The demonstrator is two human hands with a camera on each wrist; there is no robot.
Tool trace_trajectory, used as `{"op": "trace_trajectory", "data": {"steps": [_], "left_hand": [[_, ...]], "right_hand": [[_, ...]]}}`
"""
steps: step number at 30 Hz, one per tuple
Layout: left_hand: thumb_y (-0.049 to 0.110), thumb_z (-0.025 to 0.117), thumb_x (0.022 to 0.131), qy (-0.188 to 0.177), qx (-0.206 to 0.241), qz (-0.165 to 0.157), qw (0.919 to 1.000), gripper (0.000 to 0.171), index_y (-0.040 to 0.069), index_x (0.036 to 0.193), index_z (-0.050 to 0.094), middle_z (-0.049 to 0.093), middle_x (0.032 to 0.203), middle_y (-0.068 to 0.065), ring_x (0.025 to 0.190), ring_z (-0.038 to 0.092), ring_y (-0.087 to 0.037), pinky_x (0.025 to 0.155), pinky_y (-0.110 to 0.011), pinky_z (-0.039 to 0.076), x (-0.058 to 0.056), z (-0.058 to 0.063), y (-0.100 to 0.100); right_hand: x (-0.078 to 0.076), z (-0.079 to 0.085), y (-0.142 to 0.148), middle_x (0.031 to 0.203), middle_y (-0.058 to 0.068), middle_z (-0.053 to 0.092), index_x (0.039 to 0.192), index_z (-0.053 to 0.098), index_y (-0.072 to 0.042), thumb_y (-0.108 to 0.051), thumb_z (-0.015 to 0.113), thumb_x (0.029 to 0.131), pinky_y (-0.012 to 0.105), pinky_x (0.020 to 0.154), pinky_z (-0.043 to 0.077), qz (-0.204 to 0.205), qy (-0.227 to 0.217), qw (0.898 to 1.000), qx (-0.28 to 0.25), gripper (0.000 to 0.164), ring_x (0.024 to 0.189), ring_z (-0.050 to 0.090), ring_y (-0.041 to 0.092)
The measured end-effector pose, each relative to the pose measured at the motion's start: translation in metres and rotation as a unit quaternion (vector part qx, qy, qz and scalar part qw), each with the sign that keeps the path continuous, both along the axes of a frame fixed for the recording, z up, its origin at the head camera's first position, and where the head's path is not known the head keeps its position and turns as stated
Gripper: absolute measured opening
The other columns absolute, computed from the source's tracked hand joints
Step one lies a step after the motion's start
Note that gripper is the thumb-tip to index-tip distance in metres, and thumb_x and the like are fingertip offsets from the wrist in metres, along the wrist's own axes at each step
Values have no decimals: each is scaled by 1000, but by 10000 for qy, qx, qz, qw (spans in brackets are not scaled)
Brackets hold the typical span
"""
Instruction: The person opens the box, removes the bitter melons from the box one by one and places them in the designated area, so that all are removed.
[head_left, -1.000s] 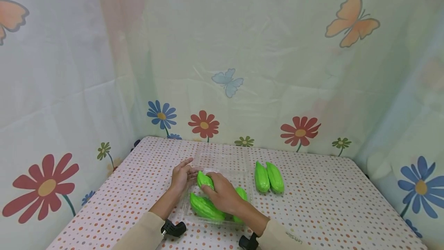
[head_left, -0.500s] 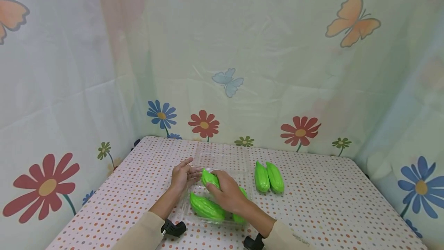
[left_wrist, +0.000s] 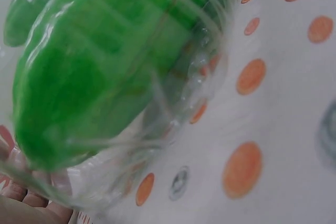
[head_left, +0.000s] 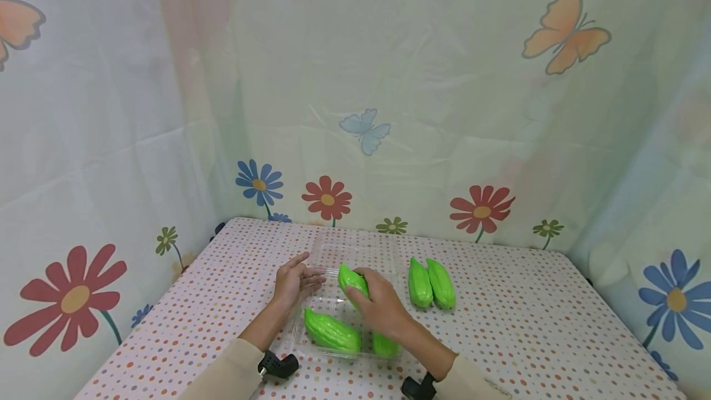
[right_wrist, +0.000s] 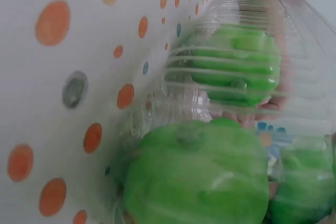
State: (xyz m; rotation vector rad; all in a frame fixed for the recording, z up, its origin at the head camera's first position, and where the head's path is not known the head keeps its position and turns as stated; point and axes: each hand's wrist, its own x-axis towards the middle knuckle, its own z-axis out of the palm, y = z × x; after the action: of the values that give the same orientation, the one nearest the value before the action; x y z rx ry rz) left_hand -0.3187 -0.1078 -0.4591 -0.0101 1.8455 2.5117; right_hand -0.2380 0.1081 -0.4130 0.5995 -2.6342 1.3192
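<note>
While gripping a bright-green ridged gourd [head_left: 351, 278] in the curled right hand [head_left: 383, 306] above a clear, open-lidded plastic box [head_left: 329, 302], touches the box's left side with the left hand [head_left: 294, 283] loosely outstretched.

Vivid, glossy green on the gourds [head_left: 331, 332], with paler glints along the ribs. Colourless and see-through for the plastic container [head_left: 355, 252]. Pinkish white on the bench [head_left: 500, 326], scattered with orange, red and grey dots. Pale grey-green on the backdrop [head_left: 433, 91], printed with orange butterflies [head_left: 589, 43], a light-blue butterfly [head_left: 366, 133], red flowers [head_left: 328, 199] and blue flowers [head_left: 258, 184] with yellow-orange centres, small olive-green flowers [head_left: 392, 226]. Beige for the sleeves [head_left: 222, 372], black for the wrist cameras [head_left: 278, 365].
</note>
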Motion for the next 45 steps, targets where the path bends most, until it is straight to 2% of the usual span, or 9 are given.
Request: {"op": "trace_trajectory", "data": {"steps": [6,13,21,28,34,36,41,45], "left_hand": [[-2,39,93,-5,23,34,10000,61,-3,154,36,73,109,-27,85,76,-27,79,-40,61,1,0,0],[-1,40,93,-37,-22,44,10000,61,-3,153,37,74,108,-25,87,76,-29,78,-39,61,0,-1,1],[-2,40,93,-30,71,-15,10000,60,-4,153,37,72,110,-28,87,76,-28,78,-39,61,0,1,0],[-2,39,95,-52,102,-50,9999,60,-3,154,34,73,110,-25,91,76,-30,83,-42,60,3,3,-1],[-2,40,96,2,101,-66,9999,59,-3,154,35,74,108,-24,89,76,-29,82,-41,60,4,3,-1],[-2,40,95,26,110,-69,9999,59,-3,154,35,74,108,-25,89,76,-29,82,-41,60,4,3,0],[-1,39,96,50,67,-88,9999,59,-4,154,34,72,111,-28,88,76,-28,82,-41,60,4,3,0],[-1,39,96,15,40,-45,10000,58,-3,154,36,72,112,-27,88,76,-27,82,-40,60,3,3,0]], "right_hand": [[-1,3,7,102,5,58,135,54,-1,-31,55,104,30,69,50,-75,-66,9997,-233,43,83,54,16],[-3,6,15,108,7,61,140,52,-1,-30,57,103,34,75,51,-360,-78,9984,-434,47,89,57,17],[-3,8,26,125,11,62,143,51,-1,-28,59,102,40,92,52,-520,-1,9967,-619,49,107,62,21],[-1,10,38,123,9,64,141,53,-4,-27,60,102,41,92,53,-674,43,9952,-707,46,108,63,22],[-1,11,46,130,11,62,143,51,-5,-32,59,102,46,98,50,-822,3,9944,-668,49,117,61,25],[-2,10,47,128,11,62,143,51,-6,-32,59,102,44,97,51,-875,9,9942,-629,49,114,61,24],[-5,9,52,111,10,63,143,50,-3,-30,59,103,34,80,53,-924,-5,9930,-738,49,92,60,18],[-7,13,58,102,10,61,143,50,-2,-31,57,103,30,71,51,-918,49,9928,-769,50,83,56,17]]}}
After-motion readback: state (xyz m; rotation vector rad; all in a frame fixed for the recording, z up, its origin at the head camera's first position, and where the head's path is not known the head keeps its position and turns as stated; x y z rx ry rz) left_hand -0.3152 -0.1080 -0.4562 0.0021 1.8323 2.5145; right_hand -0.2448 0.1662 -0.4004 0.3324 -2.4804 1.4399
